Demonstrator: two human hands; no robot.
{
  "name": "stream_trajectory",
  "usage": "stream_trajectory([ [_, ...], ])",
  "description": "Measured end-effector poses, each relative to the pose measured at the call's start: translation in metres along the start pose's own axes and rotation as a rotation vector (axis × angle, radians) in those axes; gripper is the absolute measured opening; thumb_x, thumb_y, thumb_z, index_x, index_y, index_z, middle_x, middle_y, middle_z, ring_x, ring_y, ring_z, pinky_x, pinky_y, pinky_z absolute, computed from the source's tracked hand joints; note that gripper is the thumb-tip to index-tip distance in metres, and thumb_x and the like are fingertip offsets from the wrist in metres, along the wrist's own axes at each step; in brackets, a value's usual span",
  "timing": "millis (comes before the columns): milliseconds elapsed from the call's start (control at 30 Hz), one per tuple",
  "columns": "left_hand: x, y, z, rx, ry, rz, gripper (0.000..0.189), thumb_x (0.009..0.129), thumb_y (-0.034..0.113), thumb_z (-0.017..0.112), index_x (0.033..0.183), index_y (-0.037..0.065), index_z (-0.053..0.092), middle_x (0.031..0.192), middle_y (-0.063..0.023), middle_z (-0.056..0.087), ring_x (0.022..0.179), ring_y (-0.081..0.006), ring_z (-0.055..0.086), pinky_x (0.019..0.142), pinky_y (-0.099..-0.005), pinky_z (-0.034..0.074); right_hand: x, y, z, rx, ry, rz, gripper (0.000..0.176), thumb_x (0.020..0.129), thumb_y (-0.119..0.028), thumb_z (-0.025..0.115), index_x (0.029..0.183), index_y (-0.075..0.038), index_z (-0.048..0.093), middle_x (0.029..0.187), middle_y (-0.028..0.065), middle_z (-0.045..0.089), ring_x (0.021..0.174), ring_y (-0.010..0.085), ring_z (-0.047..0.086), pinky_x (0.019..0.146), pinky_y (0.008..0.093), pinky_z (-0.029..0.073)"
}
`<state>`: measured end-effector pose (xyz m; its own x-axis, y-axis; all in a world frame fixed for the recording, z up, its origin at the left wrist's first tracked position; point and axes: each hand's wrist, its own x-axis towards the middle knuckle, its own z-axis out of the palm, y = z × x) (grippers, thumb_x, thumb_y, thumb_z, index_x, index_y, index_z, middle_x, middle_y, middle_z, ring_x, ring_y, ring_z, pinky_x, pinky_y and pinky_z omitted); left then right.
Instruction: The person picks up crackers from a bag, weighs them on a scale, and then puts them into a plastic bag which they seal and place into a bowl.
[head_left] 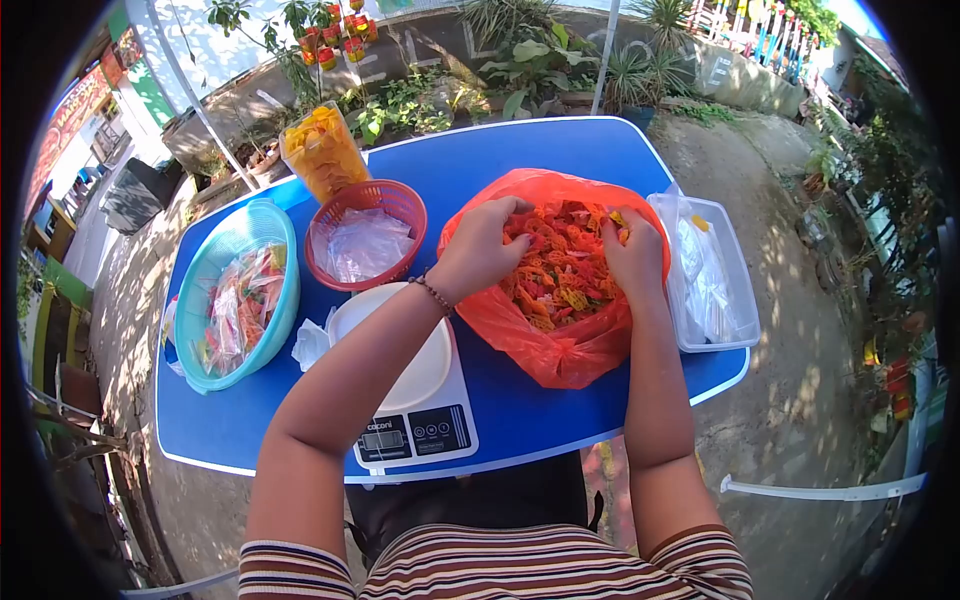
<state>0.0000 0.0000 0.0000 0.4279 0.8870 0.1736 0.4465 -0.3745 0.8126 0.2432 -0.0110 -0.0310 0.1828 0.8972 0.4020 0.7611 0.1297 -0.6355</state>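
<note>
A red plastic bag [560, 350] stands wide on the blue table, filled with small orange, red and yellow crackers [560, 265]. Over its left rim reaches my left hand [485, 245], thumb and forefinger apart above the crackers; its other fingers are partly hidden. At the right side of the bag, my right hand [637, 255] has its fingers curled around a few yellow and orange crackers [619, 220]. Below my left forearm sits a white kitchen scale [432, 420] with a round white plate [425, 365] on top, partly covered by the arm.
Left on the table [530, 430] are a turquoise basket [193, 350] of filled plastic packets, a red basket [405, 200] with clear plastic bags, and a tall container [325, 150] of yellow chips. A clear box [738, 290] with plastic bags stands at the right edge.
</note>
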Motion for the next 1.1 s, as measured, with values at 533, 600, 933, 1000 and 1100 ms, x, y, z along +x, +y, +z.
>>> stream_trajectory([
  [533, -0.018, 0.008, 0.01, 0.122, 0.013, 0.238, 0.035, 0.087, 0.011, 0.073, 0.119, 0.001, 0.066, 0.117, -0.0167, 0.068, 0.113, -0.0315, 0.063, 0.101, -0.0396, 0.048, -0.012, -0.014, 0.006, -0.233, -0.232, -0.206, 0.032, 0.09, -0.02, 0.068, 0.114, 0.0, 0.064, 0.105, 0.0219, 0.07, 0.102, 0.0406, 0.066, 0.088, 0.0484, 0.053],
  [600, -0.02, 0.007, 0.013, 0.11, 0.053, 0.183, 0.034, 0.089, 0.011, 0.071, 0.12, -0.001, 0.066, 0.115, -0.0162, 0.069, 0.109, -0.0298, 0.065, 0.098, -0.038, 0.05, -0.013, -0.019, 0.006, -0.073, -0.195, -0.186, 0.029, 0.09, -0.017, 0.069, 0.112, 0.001, 0.064, 0.1, 0.0206, 0.071, 0.096, 0.0387, 0.068, 0.084, 0.0461, 0.054],
  [933, -0.01, 0.005, 0.002, -0.242, 0.052, -0.129, 0.029, 0.101, 0.012, 0.062, 0.123, -0.007, 0.063, 0.114, -0.01, 0.071, 0.105, -0.0136, 0.067, 0.092, -0.029, 0.055, -0.029, -0.047, 0.021, 0.545, -0.287, -0.188, 0.017, 0.093, -0.004, 0.068, 0.108, 0.003, 0.065, 0.086, 0.0088, 0.066, 0.075, 0.013, 0.06, 0.069, 0.0281, 0.049],
  [1000, -0.011, 0.005, 0.001, -0.284, 0.071, -0.119, 0.029, 0.1, 0.009, 0.062, 0.124, -0.008, 0.061, 0.116, -0.0109, 0.07, 0.107, -0.0142, 0.067, 0.095, -0.029, 0.055, -0.03, -0.047, 0.021, 0.517, -0.225, -0.21, 0.018, 0.091, -0.003, 0.069, 0.107, 0.003, 0.067, 0.087, 0.0129, 0.068, 0.074, 0.0182, 0.064, 0.068, 0.0306, 0.051],
  [1100, -0.014, 0.003, 0.002, -0.423, 0.113, -0.09, 0.029, 0.098, 0.004, 0.062, 0.125, -0.008, 0.06, 0.118, -0.0123, 0.069, 0.109, -0.0151, 0.067, 0.098, -0.0289, 0.054, -0.03, -0.049, 0.017, 0.417, -0.045, -0.29, 0.02, 0.087, -0.001, 0.069, 0.106, 0.003, 0.069, 0.09, 0.0129, 0.068, 0.077, 0.0226, 0.066, 0.069, 0.0317, 0.051],
])
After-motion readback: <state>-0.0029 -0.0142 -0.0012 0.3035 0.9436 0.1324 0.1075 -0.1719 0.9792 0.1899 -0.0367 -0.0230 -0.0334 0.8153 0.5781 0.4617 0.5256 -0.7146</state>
